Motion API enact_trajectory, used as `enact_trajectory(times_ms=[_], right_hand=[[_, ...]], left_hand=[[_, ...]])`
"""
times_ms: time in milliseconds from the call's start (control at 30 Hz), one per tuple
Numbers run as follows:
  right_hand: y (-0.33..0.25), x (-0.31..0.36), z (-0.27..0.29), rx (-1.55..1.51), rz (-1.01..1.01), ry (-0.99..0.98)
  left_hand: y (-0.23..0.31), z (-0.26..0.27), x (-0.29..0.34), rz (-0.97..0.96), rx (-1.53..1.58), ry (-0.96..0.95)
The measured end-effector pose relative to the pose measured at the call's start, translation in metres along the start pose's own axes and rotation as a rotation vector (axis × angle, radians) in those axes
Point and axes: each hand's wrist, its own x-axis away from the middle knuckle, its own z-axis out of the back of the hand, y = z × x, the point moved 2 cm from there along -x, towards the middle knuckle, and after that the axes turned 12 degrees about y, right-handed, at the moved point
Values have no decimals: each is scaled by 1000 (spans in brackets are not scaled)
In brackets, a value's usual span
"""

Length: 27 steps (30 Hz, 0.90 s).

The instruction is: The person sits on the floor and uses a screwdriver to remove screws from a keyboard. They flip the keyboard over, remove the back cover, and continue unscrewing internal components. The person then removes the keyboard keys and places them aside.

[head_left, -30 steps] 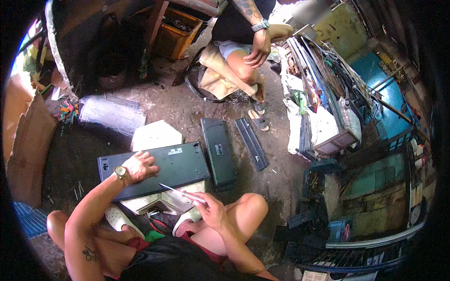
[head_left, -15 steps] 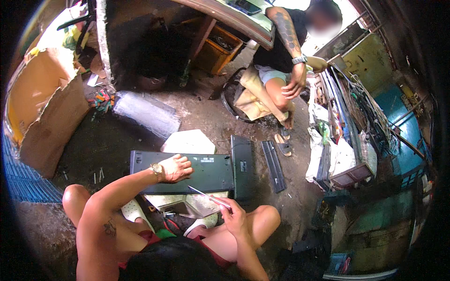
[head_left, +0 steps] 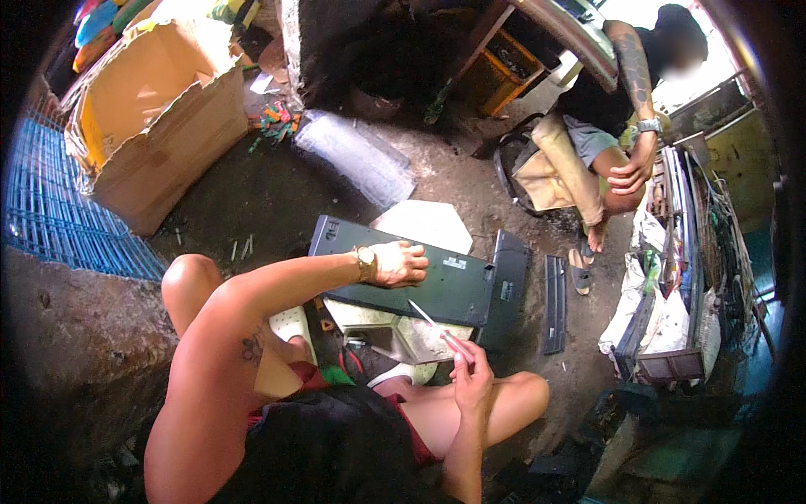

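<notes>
A long dark flat case, looking like an upturned keyboard with a small pale label, lies slantwise before me on a white support. My left hand rests palm down on the case, fingers extended and slightly bent, a watch at the wrist. In my right hand is a screwdriver with a pinkish handle, gripped between thumb and fingers. Its slim shaft points up and left toward the near edge of the case; whether the tip touches is unclear. A second dark case stands close against the right end.
Pliers with red handles lie between my feet. Right of the cases is a narrow dark strip. Another person sits beyond, beside stacked scrap. A torn cardboard box and blue wire grid stand left.
The whole view has shifted, so things sit farther right and the case looks more tilted. My left hand stays on the case. My right hand still holds the screwdriver near its front edge.
</notes>
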Motion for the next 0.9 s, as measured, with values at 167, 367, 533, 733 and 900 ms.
enact_trajectory(times_ms=[167,367,533,733,900], right_hand=[[-1,-2,-2,-15,28,-13],[-2,1,-1,-35,68,-26],[4,2,-1,-25,69,-18],[6,1,4,-19,-27,-26],[-2,-1,1,-19,-49,-32]], left_hand=[[1,-1,-4,25,-12,-42],[2,-1,1,25,-29,-15],[3,-2,7,-2,-17,52],[1,-2,8,-18,0,69],[2,-1,4,23,24,52]])
